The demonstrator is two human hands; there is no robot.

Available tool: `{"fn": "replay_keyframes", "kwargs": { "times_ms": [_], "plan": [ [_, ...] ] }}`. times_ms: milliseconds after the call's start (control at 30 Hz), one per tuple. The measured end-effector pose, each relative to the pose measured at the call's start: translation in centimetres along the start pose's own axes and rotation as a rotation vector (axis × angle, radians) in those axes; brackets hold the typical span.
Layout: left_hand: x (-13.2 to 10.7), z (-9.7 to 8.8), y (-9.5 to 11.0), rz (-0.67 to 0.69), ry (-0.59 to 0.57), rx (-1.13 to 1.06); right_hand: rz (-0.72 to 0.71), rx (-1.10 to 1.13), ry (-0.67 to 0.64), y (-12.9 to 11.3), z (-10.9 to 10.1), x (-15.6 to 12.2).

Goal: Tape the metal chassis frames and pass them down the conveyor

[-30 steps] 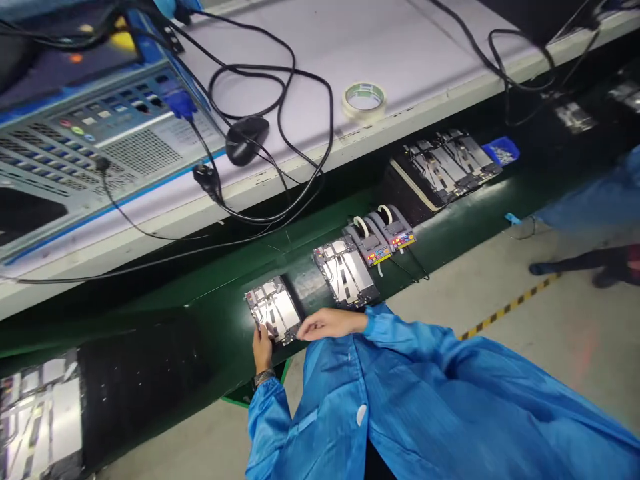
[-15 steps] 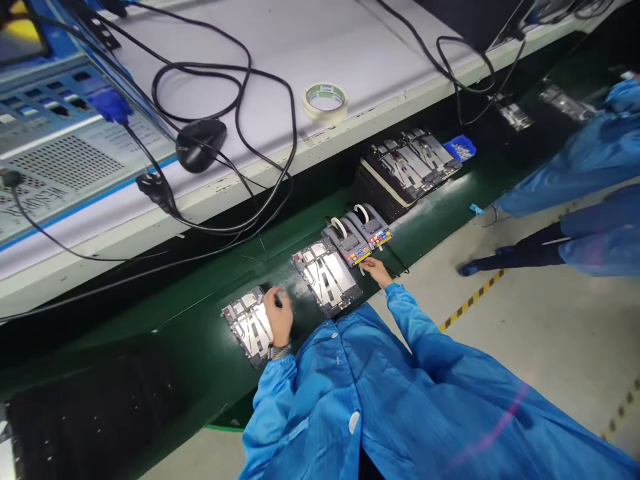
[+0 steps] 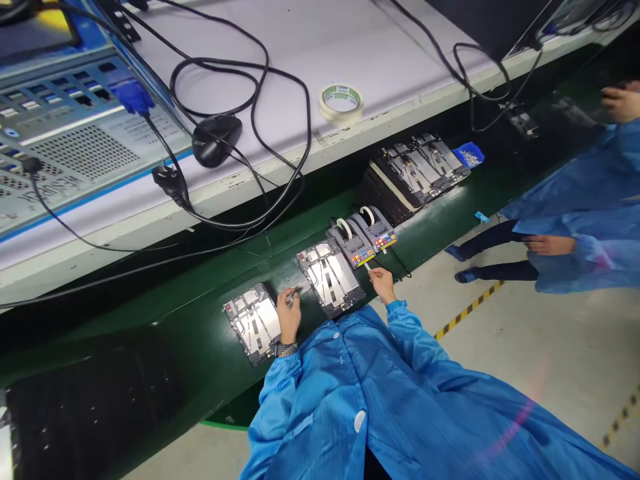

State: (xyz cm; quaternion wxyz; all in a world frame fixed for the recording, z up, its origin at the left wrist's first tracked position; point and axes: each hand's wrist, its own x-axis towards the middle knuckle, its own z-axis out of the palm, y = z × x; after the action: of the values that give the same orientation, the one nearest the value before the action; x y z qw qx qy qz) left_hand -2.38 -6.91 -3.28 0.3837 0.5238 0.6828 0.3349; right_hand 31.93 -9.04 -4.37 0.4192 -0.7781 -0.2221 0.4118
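My left hand (image 3: pixel 289 315), with a dark watch band on its wrist, is pinching a small pale piece (image 3: pixel 290 298) just right of a flat metal device frame (image 3: pixel 253 323) on the dark green belt (image 3: pixel 200 320). My right hand (image 3: pixel 383 284) is pinching a thin white strip (image 3: pixel 369 267) close to a pair of grey tape dispensers (image 3: pixel 363 237). A second metal frame (image 3: pixel 330 279) lies between my hands. Both sleeves are blue.
A stack of metal frames (image 3: pixel 417 170) and a blue bin (image 3: pixel 469 155) sit farther along the belt. A white bench above holds a tape roll (image 3: pixel 341 103), a mouse (image 3: pixel 216 140), cables and a computer case (image 3: pixel 75 127). A co-worker (image 3: pixel 580 213) in a blue coat stands right.
My right hand has moved from beside the left frame to the dispensers. My left hand has shifted onto the frame's right side. The co-worker's coat and hands now show more.
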Motion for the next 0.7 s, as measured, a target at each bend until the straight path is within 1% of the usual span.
{"fn": "replay_keyframes", "kwargs": {
  "times_ms": [67, 167, 233, 333, 433, 500, 567, 700],
  "plan": [
    [0.2, -0.2, -0.4, -0.05, -0.009, -0.02, -0.011, -0.01, -0.061, -1.4, -0.4, -0.8],
    [0.7, 0.1, -1.2, -0.152, -0.063, -0.075, -0.084, -0.019, -0.292, -5.0, -0.7, -1.5],
    [1.2, 0.4, -1.5, -0.16, -0.117, -0.092, -0.174, -0.059, -0.447, -7.9, -0.2, -1.6],
    [2.0, 1.0, -1.3, -0.139, -0.148, -0.106, -0.271, -0.138, -0.648, -12.0, 1.5, -1.5],
    [2.4, 1.4, -0.3, -0.131, -0.146, -0.142, -0.281, -0.248, -0.82, -14.9, 3.9, -1.6],
    [2.3, 1.6, 0.4, -0.124, -0.135, -0.177, -0.267, -0.332, -0.907, -16.0, 5.6, -1.7],
    [2.0, 1.7, 0.8, -0.115, -0.122, -0.22, -0.267, -0.421, -0.963, -16.6, 7.0, -1.5],
    [1.6, 1.8, 1.0, -0.144, -0.112, -0.289, -0.291, -0.572, -1.041, -16.6, 9.5, -0.4]
  ]
}}
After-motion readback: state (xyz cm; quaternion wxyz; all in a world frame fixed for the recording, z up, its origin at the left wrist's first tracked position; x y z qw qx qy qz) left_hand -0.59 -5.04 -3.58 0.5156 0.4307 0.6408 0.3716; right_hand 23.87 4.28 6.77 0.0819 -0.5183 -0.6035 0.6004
